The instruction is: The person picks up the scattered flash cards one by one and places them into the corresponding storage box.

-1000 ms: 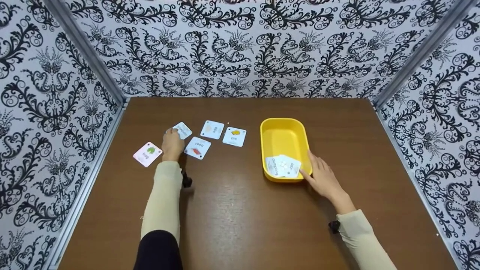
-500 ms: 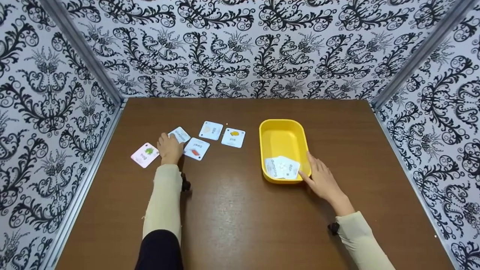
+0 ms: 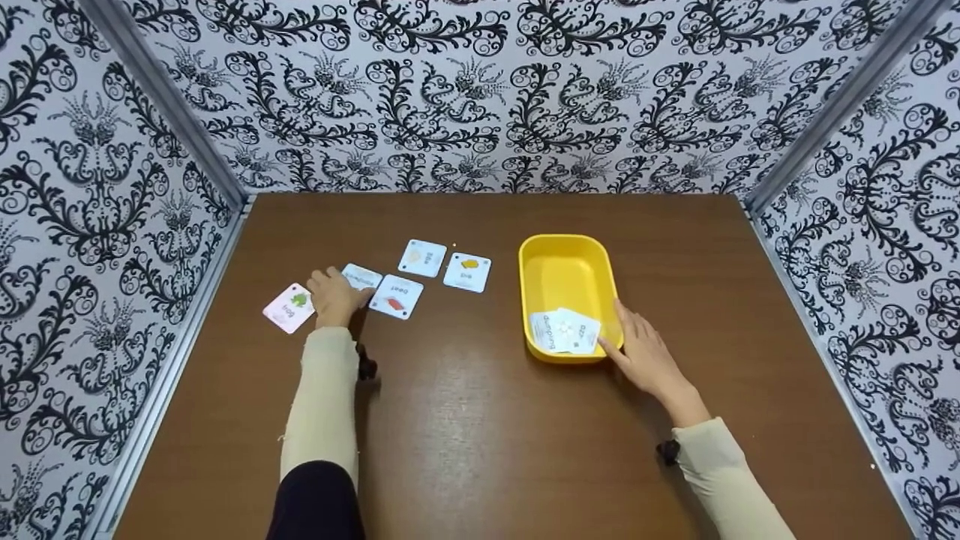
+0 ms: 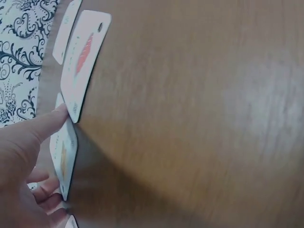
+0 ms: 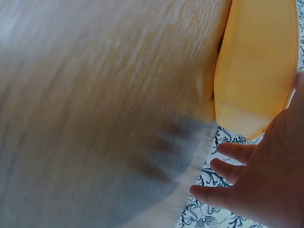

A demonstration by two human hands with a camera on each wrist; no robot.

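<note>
My left hand (image 3: 337, 298) is over a pale blue card (image 3: 362, 278) lying on the table. In the left wrist view, the thumb touches one end of that card (image 4: 63, 147) and the fingers spread by its other end. Close to the thumb lies a card with a red picture (image 3: 397, 297). A pink card with a green picture (image 3: 291, 308) is left of the hand. My right hand (image 3: 651, 356) holds the near right side of a yellow tray (image 3: 529, 285), thumb over the rim, other fingers outside. Inside the tray, overlapping pale cards (image 3: 566, 331) lie at the near end.
Two more pale blue cards lie farther back: one with faint lettering (image 3: 422, 258) and one with a yellow picture (image 3: 469, 272). A brown tabletop (image 3: 480, 420) carries everything. Patterned walls (image 3: 480, 97) stand behind and at both sides, with metal corner posts.
The pale blue card under my left hand has slid nearer and turned, coming up against the card with the red picture. The left fingers have spread. The right hand and tray stay put.
</note>
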